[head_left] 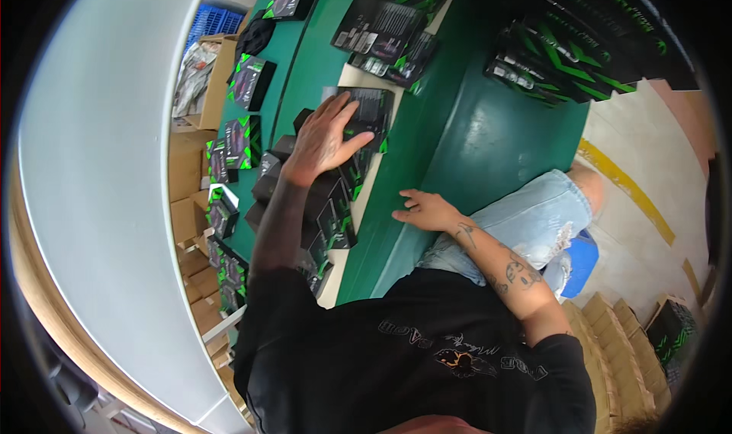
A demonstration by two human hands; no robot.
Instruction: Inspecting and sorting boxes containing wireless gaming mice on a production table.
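The left hand [328, 138] is over a box [374, 106] at the far end of a row of boxes [339, 213] on the table [400, 179], with other boxes [245, 140] spaced along its left. The right hand [428, 211] is right of that row, and a stack of boxes [534, 64] lies farther ahead to the right. Cartons [187, 163] stand left of the table.

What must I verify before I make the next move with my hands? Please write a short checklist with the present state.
1. Left hand over the black box: ok, fingers spread.
2. Left hand's grip firm: cannot tell, the hand hides its underside.
3. Right hand free: ok, nothing seen in it.
4. Nearer boxes in one neat line: not ok, they sit at uneven angles.
5. Box stack on the right apart from both hands: ok.
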